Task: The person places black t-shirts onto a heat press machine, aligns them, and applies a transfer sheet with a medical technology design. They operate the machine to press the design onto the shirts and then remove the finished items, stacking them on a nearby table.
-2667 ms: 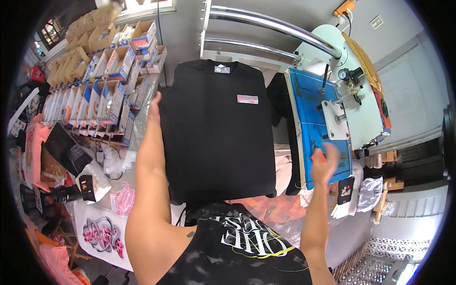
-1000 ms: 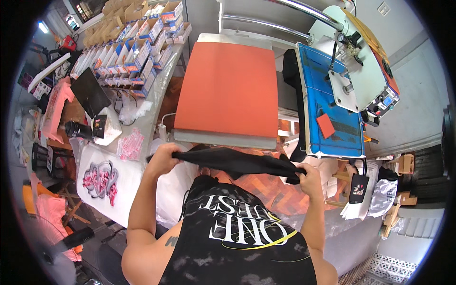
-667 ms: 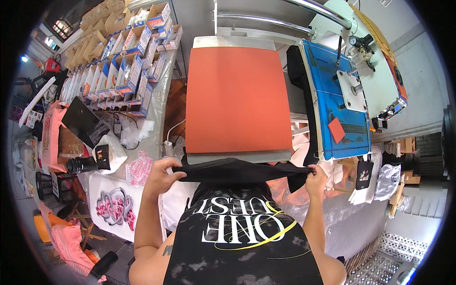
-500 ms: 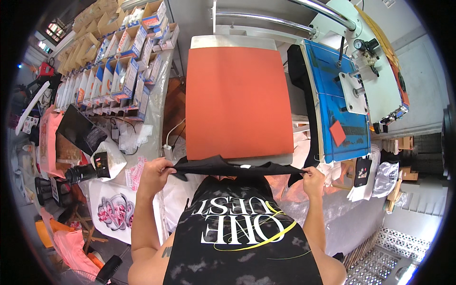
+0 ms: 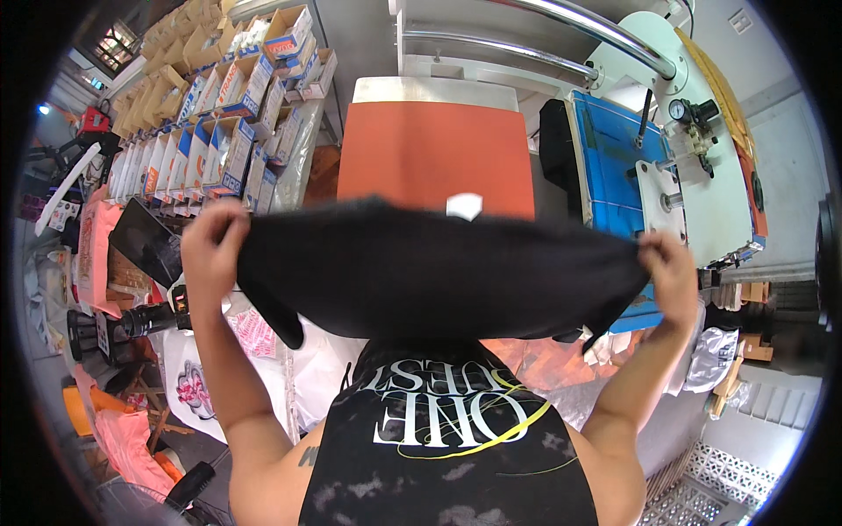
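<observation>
A black T-shirt point(image 5: 438, 272) is stretched wide between my two hands, raised in front of my chest. My left hand point(image 5: 215, 250) pinches one upper corner, and my right hand point(image 5: 668, 276) grips the opposite one. A white neck label point(image 5: 465, 207) shows at the middle of its upper edge. Beyond the cloth lies an orange-red flat pad point(image 5: 430, 158) on a pale metal plate point(image 5: 438, 90); the shirt hides the near part of the pad. The shirt's lower edge hangs in front of my body, with a loose flap at each side.
Right of the pad stands a blue-covered press plate point(image 5: 610, 167) under a white machine arm point(image 5: 728, 158) with a gauge. Chrome bars point(image 5: 500, 48) cross behind. At the left, boxes of folded packets point(image 5: 197, 145) fill a table, near a dark laptop-like panel point(image 5: 149, 237).
Both hands have risen and spread apart, still holding the black T-shirt. The cloth went from a narrow bunched strip near my waist to a broad raised sheet covering the pad's near part.
</observation>
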### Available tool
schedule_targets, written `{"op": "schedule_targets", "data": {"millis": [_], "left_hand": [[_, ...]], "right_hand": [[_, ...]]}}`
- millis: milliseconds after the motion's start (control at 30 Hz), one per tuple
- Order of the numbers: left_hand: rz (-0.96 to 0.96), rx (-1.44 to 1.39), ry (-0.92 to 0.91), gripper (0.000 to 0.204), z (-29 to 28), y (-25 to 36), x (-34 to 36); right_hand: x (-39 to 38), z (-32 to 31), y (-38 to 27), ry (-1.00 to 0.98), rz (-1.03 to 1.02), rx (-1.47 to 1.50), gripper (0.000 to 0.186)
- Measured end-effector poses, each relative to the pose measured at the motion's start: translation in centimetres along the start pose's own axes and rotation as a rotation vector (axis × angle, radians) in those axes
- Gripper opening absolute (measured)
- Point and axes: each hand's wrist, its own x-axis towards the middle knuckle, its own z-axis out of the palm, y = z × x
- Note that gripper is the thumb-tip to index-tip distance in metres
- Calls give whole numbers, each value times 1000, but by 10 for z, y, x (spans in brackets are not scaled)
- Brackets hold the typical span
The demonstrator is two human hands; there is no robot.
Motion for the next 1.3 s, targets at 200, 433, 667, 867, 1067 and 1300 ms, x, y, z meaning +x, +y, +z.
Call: {"op": "schedule_targets", "data": {"millis": [200,433,667,867,1067,1300], "left_hand": [[162,312,30,18,89,-43,166],[-491,297,106,15,185,-111,218],[-520,-5,278,17,210,-165,266],[-409,1,309,17,222,-171,294],[-395,96,361,20,233,-193,295],[612,206,-21,27,323,-95,233]], "right_hand": [[193,55,-13,265,-147,-353,31],[291,181,50,185,469,104,29],[344,225,77,340,380,411,25],[376,231,78,398,286,348,25],[388,250,58,398,202,145,32],[298,334,-37,174,-541,-229,43]]}}
